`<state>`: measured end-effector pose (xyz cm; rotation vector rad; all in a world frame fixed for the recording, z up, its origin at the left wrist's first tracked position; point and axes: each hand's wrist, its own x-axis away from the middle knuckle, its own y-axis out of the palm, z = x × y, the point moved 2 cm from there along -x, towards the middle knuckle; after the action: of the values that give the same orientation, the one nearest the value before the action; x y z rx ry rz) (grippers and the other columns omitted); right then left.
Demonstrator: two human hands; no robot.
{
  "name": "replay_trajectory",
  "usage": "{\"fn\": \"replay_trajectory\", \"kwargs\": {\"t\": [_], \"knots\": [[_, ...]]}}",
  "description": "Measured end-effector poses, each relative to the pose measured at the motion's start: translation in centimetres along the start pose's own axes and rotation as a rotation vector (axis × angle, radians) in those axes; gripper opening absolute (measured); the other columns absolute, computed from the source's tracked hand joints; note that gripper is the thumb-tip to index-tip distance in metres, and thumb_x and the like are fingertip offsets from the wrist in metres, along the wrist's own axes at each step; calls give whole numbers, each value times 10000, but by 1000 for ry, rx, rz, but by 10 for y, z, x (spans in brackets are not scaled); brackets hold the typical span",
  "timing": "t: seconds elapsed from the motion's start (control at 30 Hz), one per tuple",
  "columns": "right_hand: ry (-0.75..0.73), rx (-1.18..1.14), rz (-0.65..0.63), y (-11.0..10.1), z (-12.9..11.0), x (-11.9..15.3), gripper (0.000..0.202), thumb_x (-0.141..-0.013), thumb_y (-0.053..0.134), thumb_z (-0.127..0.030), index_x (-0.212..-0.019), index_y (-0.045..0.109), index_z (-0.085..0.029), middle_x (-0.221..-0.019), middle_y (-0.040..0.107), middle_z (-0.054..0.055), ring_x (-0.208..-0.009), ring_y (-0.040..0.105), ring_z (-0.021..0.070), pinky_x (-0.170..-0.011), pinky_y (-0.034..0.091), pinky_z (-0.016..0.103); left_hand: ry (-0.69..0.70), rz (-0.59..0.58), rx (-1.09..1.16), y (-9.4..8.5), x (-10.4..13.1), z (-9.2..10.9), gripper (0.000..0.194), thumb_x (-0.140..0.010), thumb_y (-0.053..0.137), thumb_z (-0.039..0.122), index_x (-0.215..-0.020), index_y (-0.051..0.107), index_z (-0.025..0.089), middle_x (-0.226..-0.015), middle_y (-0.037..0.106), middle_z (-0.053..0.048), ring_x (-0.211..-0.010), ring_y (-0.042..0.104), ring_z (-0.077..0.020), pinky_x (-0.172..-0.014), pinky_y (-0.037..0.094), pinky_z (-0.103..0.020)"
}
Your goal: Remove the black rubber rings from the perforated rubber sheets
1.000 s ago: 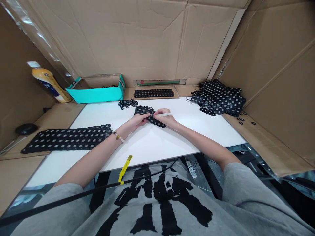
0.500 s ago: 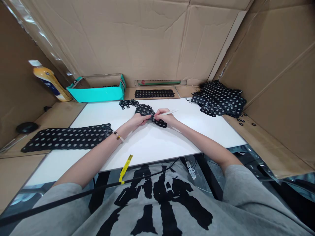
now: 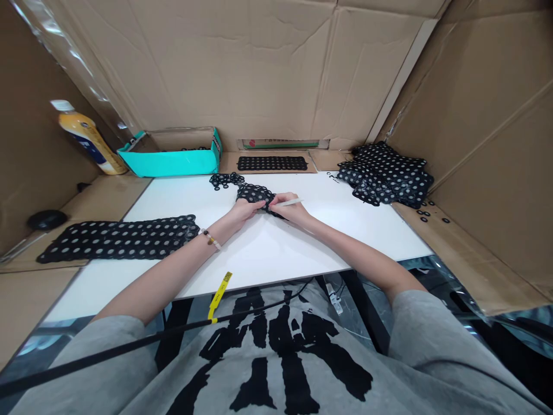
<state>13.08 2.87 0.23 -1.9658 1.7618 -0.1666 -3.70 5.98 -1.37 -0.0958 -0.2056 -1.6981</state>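
Note:
My left hand (image 3: 243, 213) is closed on the near edge of a black sheet (image 3: 254, 192) full of round pale holes or dots, its thumb on top. My right hand (image 3: 294, 212) grips a thin white pen-like stick (image 3: 288, 202), whose tip end is at the sheet close to my left thumb. My right fingers hide the tip and part of the sheet's right end. Just behind the sheet lies a small heap of black rings (image 3: 226, 180).
A long dotted black sheet (image 3: 121, 240) lies by my left forearm, another (image 3: 272, 163) at the back. Dotted sheets pile up (image 3: 384, 173) at right, near loose rings (image 3: 424, 215). A turquoise-fronted box (image 3: 170, 163) and a bottle (image 3: 88, 138) stand back left. Cardboard walls (image 3: 259, 69) enclose the table.
The sheet's right end, which stuck out below my right hand, is now mostly hidden behind it. The white stick has tilted and shifted slightly left. My left hand keeps its hold.

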Motion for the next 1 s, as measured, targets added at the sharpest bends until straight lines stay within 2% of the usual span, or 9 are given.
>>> {"fn": "replay_trajectory", "kwargs": {"t": [0.17, 0.4, 0.5, 0.6, 0.67, 0.73, 0.87, 1.0], "knots": [[-10, 40, -3, 0, 0, 0, 114, -703, 623, -259, -687, 693, -172, -638, 652, -11, -620, 546, 116, -585, 381, 219, -25, -52, -111, -5, -3, 0, 456, -667, 791, 245, -522, 360, 206, -455, 299, 69, -425, 199, -52, -425, 108, -256], [-15, 60, -7, 1, 1, -2, 117, -693, 616, -243, -665, 700, -167, -632, 658, 1, -611, 548, 115, -576, 384, 223, -33, -138, -94, -5, 1, 3, 453, -678, 790, 284, -550, 362, 211, -466, 297, 71, -418, 220, -55, -426, 115, -250], [71, 35, -65, -4, 7, -6, 91, -658, 637, -235, -648, 698, -168, -582, 639, -8, -563, 534, 111, -532, 379, 221, -8, -21, -125, 0, 4, 2, 416, -713, 773, 317, -583, 391, 215, -466, 339, 62, -411, 257, -69, -415, 133, -243], [156, -25, -169, -10, 11, -10, 54, -619, 656, -208, -592, 673, -164, -515, 605, -12, -491, 503, 103, -477, 366, 221, 123, 118, -183, 3, 6, 0, 353, -669, 809, 285, -629, 467, 207, -493, 432, 39, -442, 355, -95, -410, 206, -237], [163, -64, -217, -14, 11, -12, 56, -598, 670, -192, -555, 657, -160, -490, 588, -11, -470, 488, 97, -467, 370, 222, 120, 125, -212, 4, 7, -1, 337, -660, 812, 285, -626, 488, 199, -497, 462, 26, -443, 381, -102, -406, 232, -240], [145, -114, -229, -18, 8, -15, 60, -583, 677, -183, -536, 650, -157, -495, 595, -6, -486, 502, 99, -487, 396, 222, 36, 93, -196, 5, 7, -1, 329, -694, 783, 313, -608, 491, 189, -493, 474, 13, -422, 378, -96, -393, 230, -240], [108, -284, -120, -22, 2, -18, 62, -591, 659, -202, -551, 637, -161, -550, 630, 2, -550, 554, 110, -555, 455, 227, -27, -9, -17, 8, 10, 5, 279, -691, 783, 278, -657, 533, 160, -533, 493, 18, -427, 378, -68, -384, 208, -211], [71, -316, -6, -19, 7, -19, 67, -609, 648, -235, -590, 633, -172, -583, 630, -12, -582, 557, 109, -600, 464, 231, -38, -49, 18, 11, 12, 6, 311, -667, 807, 266, -629, 521, 149, -519, 457, 38, -417, 343, -48, -373, 181, -201]]}}
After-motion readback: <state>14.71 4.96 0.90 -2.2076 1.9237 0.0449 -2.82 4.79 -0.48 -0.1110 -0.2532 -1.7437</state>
